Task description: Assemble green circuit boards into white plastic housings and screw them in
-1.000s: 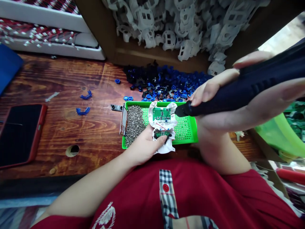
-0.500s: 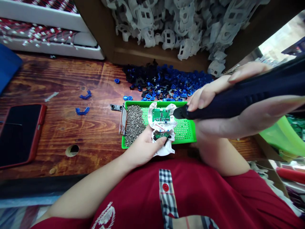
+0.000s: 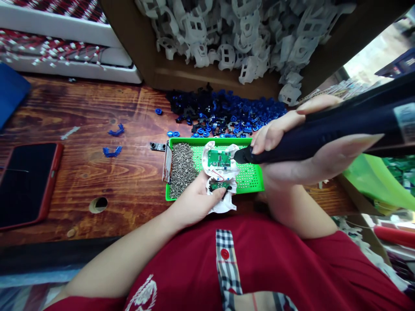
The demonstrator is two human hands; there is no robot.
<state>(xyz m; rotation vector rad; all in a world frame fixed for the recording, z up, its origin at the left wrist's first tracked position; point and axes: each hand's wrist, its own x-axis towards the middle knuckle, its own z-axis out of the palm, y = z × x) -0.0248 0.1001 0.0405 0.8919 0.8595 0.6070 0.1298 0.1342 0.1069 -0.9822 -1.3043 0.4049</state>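
My left hand (image 3: 197, 194) grips a white plastic housing (image 3: 223, 206) with its thumb across the lower half. In the upper half lies a green circuit board (image 3: 218, 159), and a thin red wire runs between the halves. My right hand (image 3: 275, 138) is wrapped round a dark electric screwdriver (image 3: 298, 142), held nearly level. Its black nose meets the right edge of the board; the very tip is hard to make out. Beneath the housing stands a green perforated tray (image 3: 251, 183), with a heap of small screws (image 3: 182, 170) in its left end.
Blue and black plastic parts (image 3: 227, 112) are piled behind the tray, before a cardboard box (image 3: 181, 77) of white shells (image 3: 227, 56). A phone (image 3: 29, 183) lies at left, near two blue clips (image 3: 112, 151). White trays (image 3: 119, 72) hold red-wired connectors.
The screwdriver's rear end has swung slightly, showing a pale label on its body. My right hand has shifted a little left with it. My left hand keeps its hold.
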